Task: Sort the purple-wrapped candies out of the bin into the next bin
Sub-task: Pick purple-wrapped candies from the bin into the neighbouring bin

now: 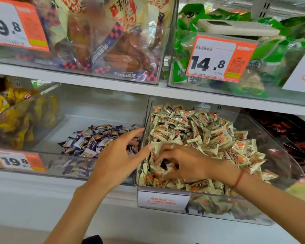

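A clear bin (271, 141) on the right is heaped with cream-and-orange wrapped candies (201, 131). The clear bin (74, 120) to its left holds a low pile of purple-wrapped candies (93, 140). My right hand (185, 162) is down in the cream candies near the bin's front left corner, fingers curled and digging around a dark purple wrapper (164, 163) among them. My left hand (120, 155) hovers over the wall between the two bins, fingers spread and holding nothing.
A bin of yellow packets (12, 120) stands at the far left, dark red packets (292, 138) at the far right. The shelf above (113, 85) carries bins of large snack bags with price tags. A price label (16, 161) marks the left bin's front.
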### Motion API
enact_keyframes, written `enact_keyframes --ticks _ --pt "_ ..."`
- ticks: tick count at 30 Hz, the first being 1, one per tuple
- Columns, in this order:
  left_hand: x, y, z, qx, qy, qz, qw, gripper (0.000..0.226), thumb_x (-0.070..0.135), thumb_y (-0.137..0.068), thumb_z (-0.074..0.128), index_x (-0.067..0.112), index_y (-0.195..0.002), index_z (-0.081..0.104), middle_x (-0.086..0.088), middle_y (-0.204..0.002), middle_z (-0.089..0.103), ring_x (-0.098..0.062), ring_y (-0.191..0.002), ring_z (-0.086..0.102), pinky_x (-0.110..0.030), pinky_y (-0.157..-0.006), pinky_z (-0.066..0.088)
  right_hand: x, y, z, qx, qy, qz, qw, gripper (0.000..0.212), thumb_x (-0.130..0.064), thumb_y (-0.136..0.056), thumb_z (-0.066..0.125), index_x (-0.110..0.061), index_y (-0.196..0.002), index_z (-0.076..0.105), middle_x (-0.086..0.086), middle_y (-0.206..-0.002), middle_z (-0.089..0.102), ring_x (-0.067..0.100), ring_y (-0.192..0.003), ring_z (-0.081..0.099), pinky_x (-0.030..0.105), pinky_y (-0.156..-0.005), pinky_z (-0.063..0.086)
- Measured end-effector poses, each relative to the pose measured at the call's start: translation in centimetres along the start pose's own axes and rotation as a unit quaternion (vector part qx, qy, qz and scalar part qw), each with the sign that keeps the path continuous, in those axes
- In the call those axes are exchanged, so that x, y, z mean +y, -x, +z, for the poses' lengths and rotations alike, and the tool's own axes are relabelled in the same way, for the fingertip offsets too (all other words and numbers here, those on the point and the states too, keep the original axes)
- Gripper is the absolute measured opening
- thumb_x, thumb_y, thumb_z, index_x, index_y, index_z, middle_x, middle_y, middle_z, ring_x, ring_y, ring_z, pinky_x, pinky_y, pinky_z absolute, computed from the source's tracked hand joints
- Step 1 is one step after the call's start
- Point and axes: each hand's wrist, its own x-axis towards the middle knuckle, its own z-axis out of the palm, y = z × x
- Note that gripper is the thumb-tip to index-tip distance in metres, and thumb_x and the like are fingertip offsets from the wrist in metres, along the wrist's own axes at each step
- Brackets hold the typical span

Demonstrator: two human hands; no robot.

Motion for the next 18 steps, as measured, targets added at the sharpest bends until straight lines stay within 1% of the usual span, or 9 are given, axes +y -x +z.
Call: enact_keyframes --ticks 2,3,4,5,6,9,13,16,18 --pt "-0.3 0.0 0.0 -0.005 -0.017 0.001 1.0 0.057 0.06 -0.08 0.056 0.046 -0.134 0.044 0.032 -0.112 0.056 -0.01 -0.09 0.067 -0.032 -0.075 0.058 0.9 0.5 -0.5 0.002 0.023 0.0 1.0 0.026 -0.04 -0.084 0.069 -0.032 -0.109 0.067 -0.014 -0.121 0.056 0.008 -0.115 0.05 0.036 -0.097 0.046" --pt "-0.7 -0.1 0.0 -0.003 -0.017 0.001 1.0 0.055 0.058 -0.081 0.057 0.047 -0.134 0.044 0.029 -0.112 0.059 -0.018 -0.086 0.069 -0.035 -0.072 0.059 1.3 0.9 -0.9 0.005 0.034 -0.006 0.999 0.02 -0.041 -0.086 0.067 -0.032 -0.104 0.068 -0.019 -0.118 0.056 0.006 -0.112 0.051 0.033 -0.096 0.046" --pt "-0.7 -0.1 -0.1 -0.003 -0.018 0.003 1.0 0.054 0.056 -0.082 0.059 0.047 -0.134 0.045 0.026 -0.111 0.061 -0.022 -0.083 0.069 -0.037 -0.071 0.059 1.6 1.3 -1.3 0.007 0.044 -0.004 0.999 0.018 -0.042 -0.086 0.065 -0.032 -0.101 0.069 -0.025 -0.115 0.054 0.002 -0.109 0.051 0.028 -0.095 0.045" --pt "-0.8 -0.1 0.0 -0.003 -0.019 0.006 1.0 0.054 0.056 -0.083 0.06 0.047 -0.134 0.045 0.025 -0.109 0.062 -0.02 -0.08 0.069 -0.038 -0.071 0.059 2.0 1.8 -1.9 0.012 0.05 0.004 0.999 0.019 -0.045 -0.086 0.063 -0.033 -0.099 0.07 -0.029 -0.112 0.05 -0.001 -0.105 0.05 0.024 -0.093 0.044" --pt "-0.8 -0.1 0.0 -0.003 -0.019 0.009 1.0 0.055 0.058 -0.082 0.059 0.047 -0.134 0.045 0.025 -0.107 0.063 -0.015 -0.078 0.069 -0.037 -0.07 0.058 2.5 2.3 -2.4 0.019 0.055 0.012 0.998 0.019 -0.048 -0.086 0.062 -0.035 -0.098 0.069 -0.031 -0.109 0.051 -0.002 -0.103 0.05 0.025 -0.092 0.046" --pt "-1.0 -0.1 0.0 -0.001 -0.026 0.015 1.0 0.056 0.061 -0.082 0.055 0.046 -0.135 0.044 0.026 -0.104 0.062 -0.008 -0.073 0.067 -0.035 -0.069 0.058 4.2 3.9 -3.7 0.025 0.062 0.037 0.997 0.014 -0.047 -0.084 0.065 -0.042 -0.096 0.07 -0.021 -0.106 0.063 -0.003 -0.105 0.05 0.035 -0.092 0.048" --pt "-0.8 0.0 -0.1 -0.005 -0.05 0.015 0.999 0.057 0.058 -0.081 0.048 0.047 -0.136 0.041 0.027 -0.092 0.06 -0.016 -0.067 0.068 -0.031 -0.064 0.057 4.3 5.3 -3.5 0.036 0.066 0.057 0.996 0.023 -0.056 -0.084 0.059 -0.045 -0.101 0.069 -0.024 -0.119 0.058 0.0 -0.12 0.04 0.038 -0.108 0.031" --pt "-0.6 0.0 -0.1 0.0 -0.061 0.015 0.998 0.056 0.057 -0.082 0.048 0.046 -0.137 0.041 0.028 -0.089 0.059 -0.013 -0.065 0.067 -0.03 -0.063 0.057 3.2 4.8 -2.5 0.061 0.102 0.071 0.99 0.037 -0.066 -0.085 0.044 -0.04 -0.092 0.07 -0.026 -0.121 0.057 -0.001 -0.126 0.031 0.032 -0.113 0.013" --pt "-0.7 -0.1 0.0 0.001 -0.066 0.015 0.998 0.054 0.055 -0.084 0.049 0.046 -0.137 0.041 0.029 -0.09 0.058 -0.006 -0.065 0.065 -0.029 -0.063 0.057 2.2 3.6 -2.2 0.087 0.09 0.049 0.991 0.039 -0.065 -0.085 0.045 -0.036 -0.091 0.07 -0.023 -0.112 0.063 -0.005 -0.117 0.04 0.03 -0.114 0.017"
